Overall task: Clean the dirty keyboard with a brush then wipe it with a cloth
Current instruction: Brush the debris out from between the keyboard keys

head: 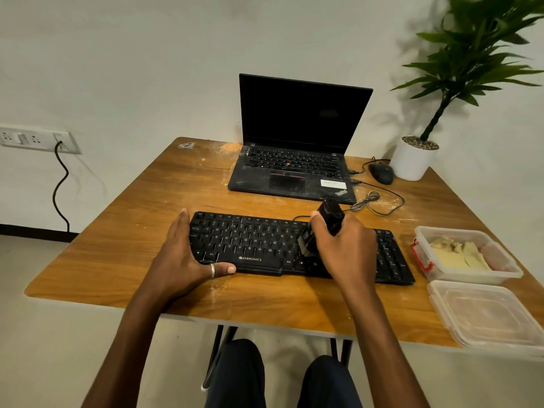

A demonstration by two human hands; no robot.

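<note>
A black keyboard (pixel 253 242) lies across the middle of the wooden table (pixel 117 231). My left hand (pixel 182 257) holds its left end, fingers along the far edge and thumb on the front edge. My right hand (pixel 341 245) grips a black brush (pixel 326 223) by its handle. The bristles point down onto the keys right of centre. A folded yellowish cloth (pixel 459 254) lies in a clear plastic box (pixel 506 270) at the right.
An open black laptop (pixel 294 172) stands behind the keyboard, with a mouse (pixel 381 173) and loose cable to its right. A white potted plant (pixel 413 160) stands at the back right corner. The box's lid (pixel 485 316) lies at the front right edge. Dust specks dot the tabletop.
</note>
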